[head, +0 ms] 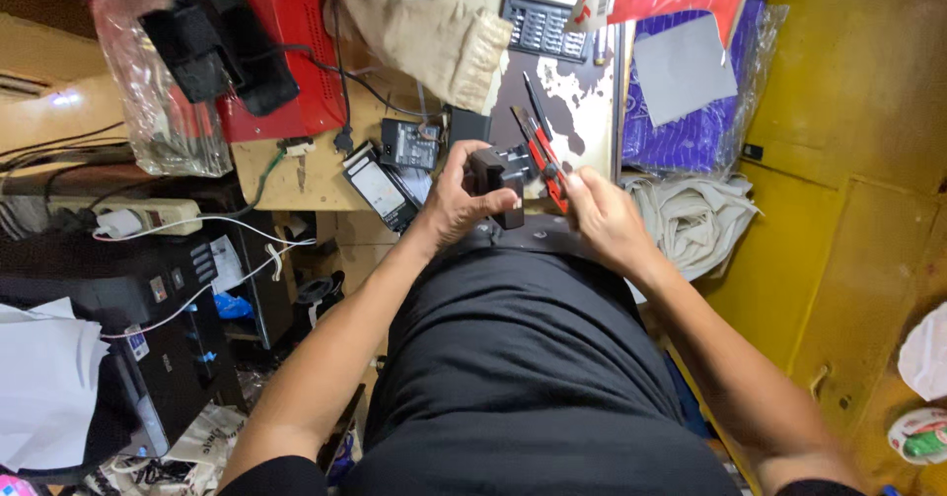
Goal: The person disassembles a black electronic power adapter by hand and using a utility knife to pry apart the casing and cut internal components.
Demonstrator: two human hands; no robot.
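**Hands and charger over a cluttered workbench**

At the bench edge, above the person's lap: left hand closed around a black plug-in power adapter, prongs facing the right hand. Right hand gripping a red-and-black utility knife, its tip beside the adapter. On the bench beyond: a small black box, a dark calculator, a red case, a beige cloth. To the left: a white power strip.

Adapter in left hand; cutter in right hand, apparently touching adapter; calculator behind.
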